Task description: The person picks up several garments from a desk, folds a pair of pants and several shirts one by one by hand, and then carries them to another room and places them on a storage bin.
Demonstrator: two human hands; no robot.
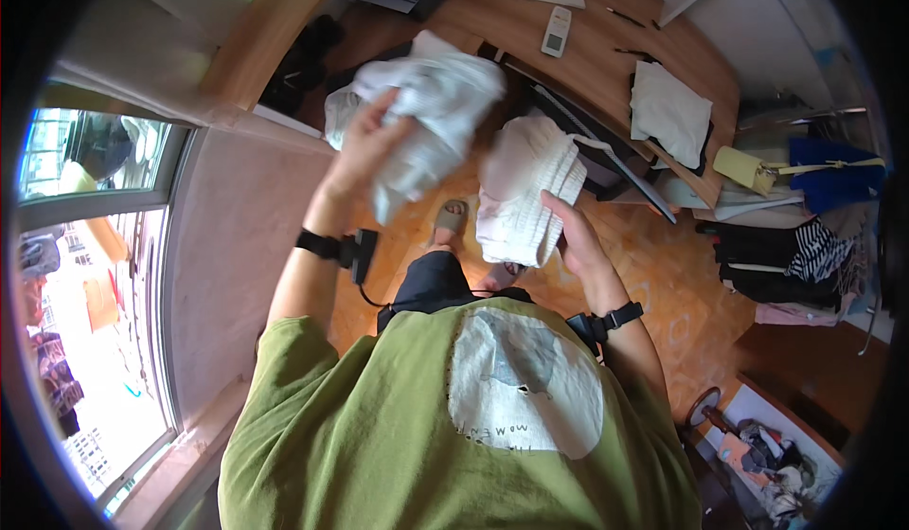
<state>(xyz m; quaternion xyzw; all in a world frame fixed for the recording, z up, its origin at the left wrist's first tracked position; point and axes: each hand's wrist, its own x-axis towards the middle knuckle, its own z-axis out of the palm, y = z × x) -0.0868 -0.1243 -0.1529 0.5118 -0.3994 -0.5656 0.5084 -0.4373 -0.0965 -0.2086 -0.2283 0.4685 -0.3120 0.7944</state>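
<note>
My left hand (373,139) grips a bunched pale white garment (447,96), blurred by motion, over the floor in front of me. My right hand (579,231) holds a second white garment (529,189), folded, with a gathered elastic edge along its right side. My right thumb lies on top of the gathers, while the other fingers are mostly hidden. From its upper corner a narrow light strip (589,141) sticks out; whether it belongs to the garment I cannot tell. More white cloth (341,114) shows behind my left hand.
A wooden desk (518,25) ahead carries a remote control (557,31), pens, papers and a folded white cloth (670,113). Below its edge juts a dark drawer or panel (632,175). Clothes (767,260) hang at right. An open drawer (774,466) with small items is lower right; a window (99,303) is left.
</note>
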